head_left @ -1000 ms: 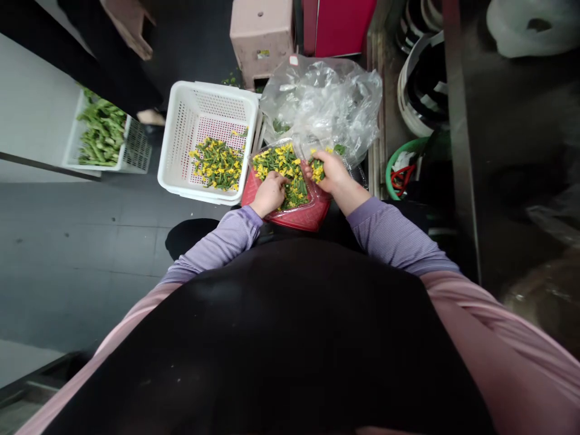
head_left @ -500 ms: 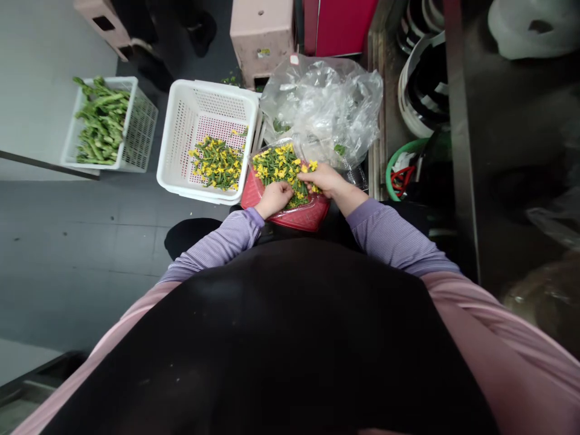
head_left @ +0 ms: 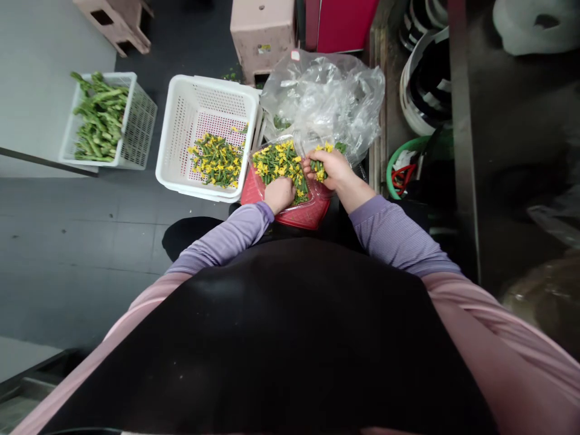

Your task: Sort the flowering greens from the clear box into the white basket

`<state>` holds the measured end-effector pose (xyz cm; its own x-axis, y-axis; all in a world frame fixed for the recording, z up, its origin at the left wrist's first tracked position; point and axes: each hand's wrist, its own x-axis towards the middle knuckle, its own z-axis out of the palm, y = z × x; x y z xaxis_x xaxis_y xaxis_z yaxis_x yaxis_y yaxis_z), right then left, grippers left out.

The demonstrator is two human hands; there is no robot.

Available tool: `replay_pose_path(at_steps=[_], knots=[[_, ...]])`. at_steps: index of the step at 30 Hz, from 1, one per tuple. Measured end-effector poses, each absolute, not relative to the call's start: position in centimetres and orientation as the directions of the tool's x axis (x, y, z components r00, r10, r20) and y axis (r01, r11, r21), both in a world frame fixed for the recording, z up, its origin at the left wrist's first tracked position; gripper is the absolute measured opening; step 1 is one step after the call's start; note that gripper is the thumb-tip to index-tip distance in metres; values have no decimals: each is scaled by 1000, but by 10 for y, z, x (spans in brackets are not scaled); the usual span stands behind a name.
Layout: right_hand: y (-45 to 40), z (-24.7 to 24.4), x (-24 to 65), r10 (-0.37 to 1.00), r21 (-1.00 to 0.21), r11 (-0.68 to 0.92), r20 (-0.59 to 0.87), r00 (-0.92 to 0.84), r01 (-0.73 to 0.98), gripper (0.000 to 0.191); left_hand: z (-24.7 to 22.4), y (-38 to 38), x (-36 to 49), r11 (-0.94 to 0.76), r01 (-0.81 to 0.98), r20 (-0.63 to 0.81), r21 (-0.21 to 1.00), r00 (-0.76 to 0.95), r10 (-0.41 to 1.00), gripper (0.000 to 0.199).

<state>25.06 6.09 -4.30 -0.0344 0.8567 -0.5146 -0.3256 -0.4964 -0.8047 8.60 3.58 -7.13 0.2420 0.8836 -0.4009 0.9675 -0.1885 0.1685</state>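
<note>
Small green stems with yellow flowers [head_left: 277, 162] fill a clear plastic tray [head_left: 296, 144], which rests on a red basket [head_left: 308, 217]. My left hand [head_left: 280, 194] is at the tray's near side, fingers curled down into the stems; what its fingertips hold is hidden. Just above the tray's right side, my right hand [head_left: 333, 169] is closed round a bunch of flowered stems [head_left: 318, 171]. More of these stems [head_left: 217, 162] lie in the white basket [head_left: 163, 142] to the left.
A clear plastic bag [head_left: 321, 96] lies beyond the tray. At the far left stands a basket of thick green stalks [head_left: 102, 118]. A pinkish stool [head_left: 263, 30] is ahead; a green tub [head_left: 392, 175] sits right, beside a metal shelf [head_left: 466, 121].
My right hand has lifted and moved right with a bunch of stems. My left hand has shifted slightly right over the tray. The person's feet at the top left have gone from view.
</note>
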Motion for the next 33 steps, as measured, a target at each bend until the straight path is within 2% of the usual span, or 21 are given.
replay_pose_path(at_steps=[7,10,12,14,16,20,23,27,33], knots=[[58,-46,246,877,-829,-465,-480,-29,-310,16,-96,53,110,-78,980,-410,181,147,900,34],[59,-48,245,870,-822,-479,-490,-43,-308,18,-95,55,97,37,963,-417,269,82,905,26],[59,-51,244,857,-813,-502,-513,-46,-295,16,-90,52,86,136,913,-416,385,41,908,17],[56,-55,242,844,-812,-527,-534,-45,-251,16,-81,47,76,269,800,-459,537,10,889,8],[52,-58,239,843,-824,-535,-534,-64,-188,19,-69,42,70,413,624,-550,663,32,834,9],[42,-62,231,862,-853,-497,-466,-198,-156,24,-46,33,66,577,345,-653,740,165,739,10],[39,-61,226,866,-849,-490,-447,-225,-198,25,-42,30,63,611,256,-658,749,185,730,9],[44,-60,230,840,-803,-543,-513,-178,-246,21,-47,29,55,618,122,-629,776,91,772,5],[45,-52,234,784,-758,-613,-547,-294,-224,12,-44,29,69,491,63,-494,869,55,868,5]])
